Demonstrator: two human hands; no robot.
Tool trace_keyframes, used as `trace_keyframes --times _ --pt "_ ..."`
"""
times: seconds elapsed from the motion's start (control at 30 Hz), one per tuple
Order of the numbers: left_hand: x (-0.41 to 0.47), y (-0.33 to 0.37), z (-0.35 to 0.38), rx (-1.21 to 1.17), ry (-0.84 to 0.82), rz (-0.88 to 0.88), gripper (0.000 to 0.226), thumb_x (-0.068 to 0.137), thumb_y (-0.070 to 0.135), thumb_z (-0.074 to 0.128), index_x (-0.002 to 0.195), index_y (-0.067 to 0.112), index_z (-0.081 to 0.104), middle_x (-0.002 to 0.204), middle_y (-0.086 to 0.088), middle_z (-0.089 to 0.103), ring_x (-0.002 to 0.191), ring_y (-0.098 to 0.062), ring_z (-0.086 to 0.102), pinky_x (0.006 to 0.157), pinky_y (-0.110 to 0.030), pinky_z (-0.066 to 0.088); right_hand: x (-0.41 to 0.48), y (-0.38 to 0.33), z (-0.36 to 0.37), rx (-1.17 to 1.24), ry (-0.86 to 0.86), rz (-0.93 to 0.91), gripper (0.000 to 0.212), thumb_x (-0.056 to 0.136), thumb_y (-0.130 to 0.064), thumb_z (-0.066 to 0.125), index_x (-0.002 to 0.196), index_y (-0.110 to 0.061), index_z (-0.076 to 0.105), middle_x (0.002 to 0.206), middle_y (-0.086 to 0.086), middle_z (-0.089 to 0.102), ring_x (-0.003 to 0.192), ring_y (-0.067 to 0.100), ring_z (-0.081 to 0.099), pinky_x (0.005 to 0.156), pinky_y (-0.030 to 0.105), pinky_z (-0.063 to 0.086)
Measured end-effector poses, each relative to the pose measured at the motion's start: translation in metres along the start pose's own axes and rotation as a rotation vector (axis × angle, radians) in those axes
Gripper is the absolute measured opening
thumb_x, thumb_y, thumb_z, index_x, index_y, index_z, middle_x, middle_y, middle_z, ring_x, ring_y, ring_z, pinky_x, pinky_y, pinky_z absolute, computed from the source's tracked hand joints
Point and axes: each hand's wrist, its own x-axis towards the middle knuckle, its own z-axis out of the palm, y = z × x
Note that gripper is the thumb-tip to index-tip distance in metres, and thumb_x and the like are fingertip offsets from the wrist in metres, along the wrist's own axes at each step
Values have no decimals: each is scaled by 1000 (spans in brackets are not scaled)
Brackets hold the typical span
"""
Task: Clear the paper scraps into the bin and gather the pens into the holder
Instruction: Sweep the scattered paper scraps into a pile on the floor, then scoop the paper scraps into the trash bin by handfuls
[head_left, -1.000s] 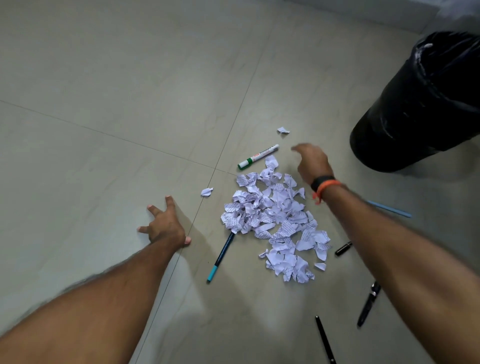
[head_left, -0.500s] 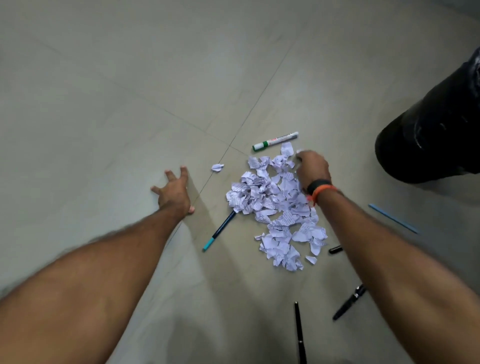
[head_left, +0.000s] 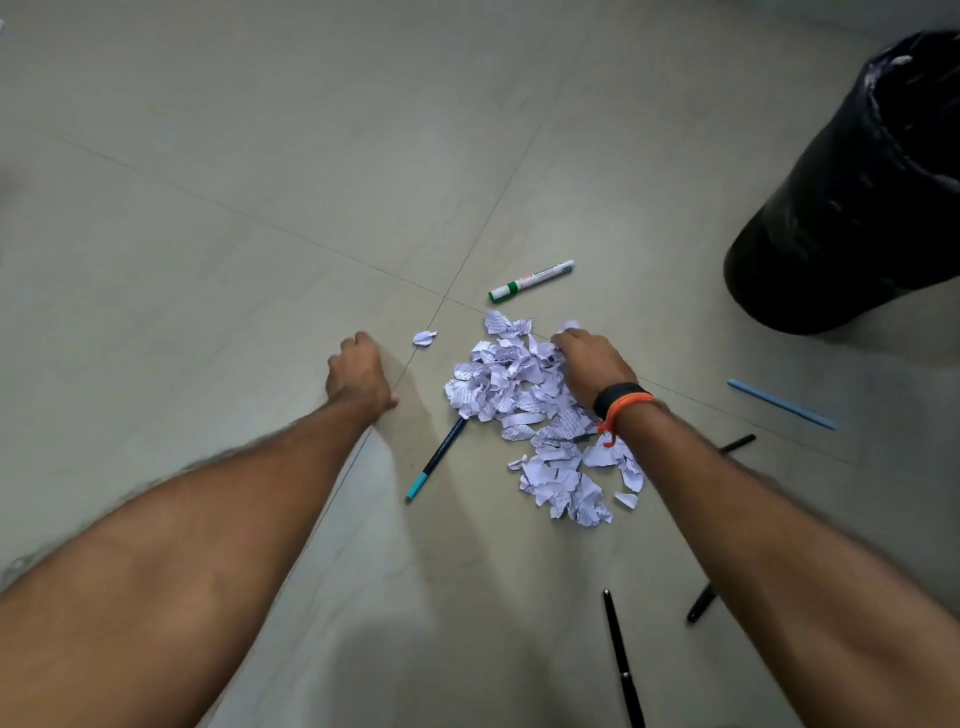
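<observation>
A pile of torn printed paper scraps lies on the tiled floor. My right hand, with a black and orange wristband, presses down on the pile's far right edge, fingers curled into the scraps. My left hand rests on the floor left of the pile, fingers curled under, nothing visible in it. One stray scrap lies between my hands. A green-capped white marker lies beyond the pile. A dark pen with a teal end lies at the pile's left. The black-lined bin stands at the right.
A light blue pen lies right of my right arm. Black pens lie nearer me: one at the bottom, one beside my right forearm, one partly hidden behind it. No pen holder is in view.
My right hand came back from the far loose scrap down onto the pile's top edge. My left hand's spread fingers have curled under. The view shifted, showing the bin's rim again.
</observation>
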Motion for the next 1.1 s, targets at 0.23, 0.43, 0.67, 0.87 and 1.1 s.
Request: trace_keyframes --times 0.23,0.43,0.67,0.87,1.1 --pt "-2 48 1 -54 -113 135 122 58 31 92 148 12 12 143 -14 23 131 -37 35 103 -44 38 -28 25 -14 -13 -6 236 68 85 3 46 146 -24 28 136 19 42 122 41 40 98 50 45" --pt "-11 79 7 -195 -276 304 124 54 23 94 150 15 16 149 -14 21 134 -38 38 110 -44 38 -62 13 -11 60 -164 210 65 83 7 40 141 -23 39 128 19 39 117 42 46 101 45 44" --pt "-5 100 1 -171 -251 482 125 52 25 95 150 29 19 143 -16 35 125 -35 47 100 -42 46 -90 36 -21 216 -122 316 72 81 -17 73 142 -29 37 132 15 42 119 36 51 102 38 43" --pt "-22 116 18 45 -264 578 93 61 24 90 140 29 43 139 -12 39 120 -31 51 94 -35 45 -98 19 -4 144 -245 179 107 63 -35 86 147 -41 20 150 16 25 135 38 31 108 49 39" --pt "-45 124 29 7 -48 599 24 80 19 73 103 22 70 107 -5 70 100 -27 64 81 -33 52 -104 9 2 96 -24 191 37 87 -1 51 119 -17 60 117 12 55 105 35 57 87 39 52"
